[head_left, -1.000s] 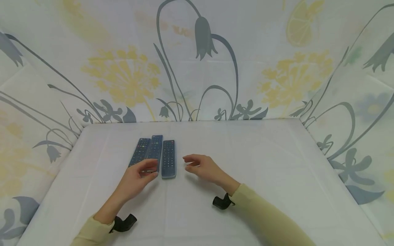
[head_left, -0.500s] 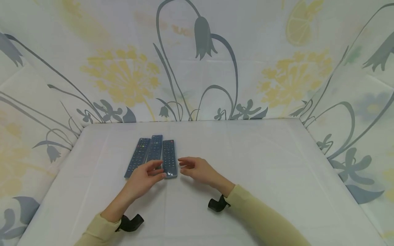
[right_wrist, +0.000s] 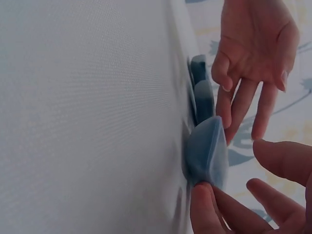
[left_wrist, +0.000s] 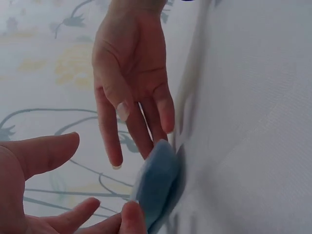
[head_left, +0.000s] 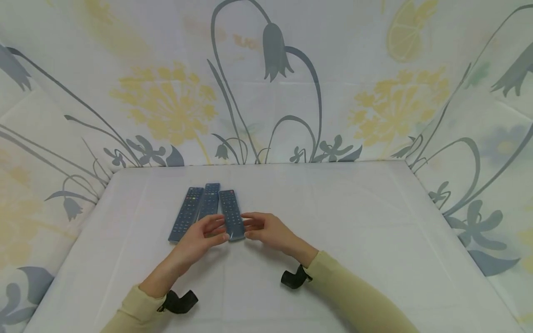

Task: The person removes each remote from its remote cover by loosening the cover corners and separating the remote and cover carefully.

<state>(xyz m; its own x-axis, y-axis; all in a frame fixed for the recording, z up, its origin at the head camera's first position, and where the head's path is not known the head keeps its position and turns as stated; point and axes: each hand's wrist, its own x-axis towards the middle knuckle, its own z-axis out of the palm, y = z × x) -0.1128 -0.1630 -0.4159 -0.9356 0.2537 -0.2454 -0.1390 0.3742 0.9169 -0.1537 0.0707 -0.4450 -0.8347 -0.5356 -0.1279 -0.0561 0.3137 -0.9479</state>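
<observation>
Three dark remote controls in blue-tinted clear covers lie on the white table: a left remote point(head_left: 186, 214), a middle remote point(head_left: 210, 199) and a right remote point(head_left: 231, 212). My left hand point(head_left: 195, 243) is at the near left side of the right remote, in front of the middle one, hiding its lower end. At the opposite side, my right hand point(head_left: 272, 233) reaches in with loosely bent fingers. In the right wrist view, a fingertip point(right_wrist: 202, 195) of my right hand touches the cover's edge. The left wrist view shows my left fingertips point(left_wrist: 132, 219) against the cover; both thumbs stand off it.
A white cloth covers the table point(head_left: 354, 222). Behind and beside it hangs a flower-patterned fabric point(head_left: 266, 92). Black wrist mounts point(head_left: 181, 302) sit under both cuffs.
Both hands have come closer together around the right remote, the left moving right and the right moving left. The right remote's near end has swung to the right, so it now lies slanted.
</observation>
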